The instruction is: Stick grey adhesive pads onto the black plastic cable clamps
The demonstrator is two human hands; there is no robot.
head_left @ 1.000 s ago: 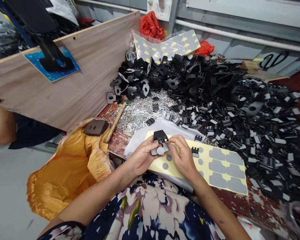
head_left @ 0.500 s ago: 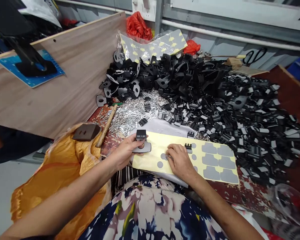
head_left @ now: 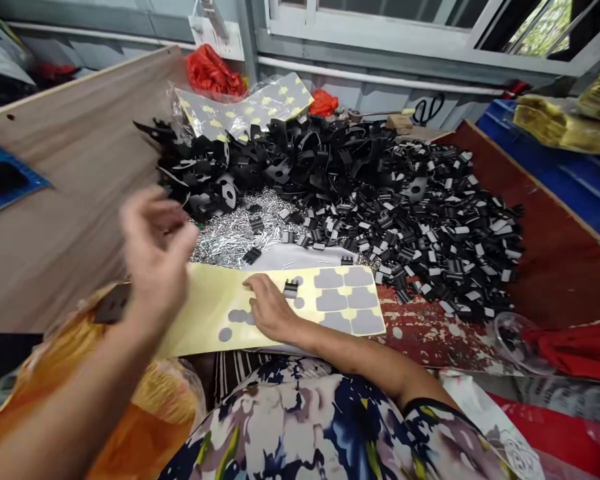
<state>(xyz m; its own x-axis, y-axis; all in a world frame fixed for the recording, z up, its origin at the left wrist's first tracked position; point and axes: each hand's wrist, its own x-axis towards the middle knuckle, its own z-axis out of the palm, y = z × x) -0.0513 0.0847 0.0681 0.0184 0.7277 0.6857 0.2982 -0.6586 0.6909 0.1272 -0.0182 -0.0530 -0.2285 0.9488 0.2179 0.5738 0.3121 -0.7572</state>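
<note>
My left hand [head_left: 157, 257] is raised over the left end of a yellow backing sheet [head_left: 200, 300], smeared by motion. Its thumb and fingers look apart, and I see nothing between them. My right hand [head_left: 273, 312] rests low on the sheet, its thumb and index fingertips slightly apart and no held thing visible. Grey round stickers [head_left: 225, 334] lie close to those fingers. Just beyond the knuckles, a small black toothed clip piece [head_left: 291, 288] sits on the sheet. Larger grey shaped stickers [head_left: 331, 301] fill the sheet's right end.
Behind the sheet are heaped black curved parts [head_left: 280, 172], loose metal pins [head_left: 230, 240] and many small black pieces [head_left: 420, 227]. A wooden board [head_left: 100, 153] stands at the left. Scissors [head_left: 427, 110] lie at the back; a clear tub [head_left: 517, 340] stands at the right.
My left hand has let go of the black clip part with its grey pad and swung up to the left. The view has turned right. My right hand stays on the sheet.
</note>
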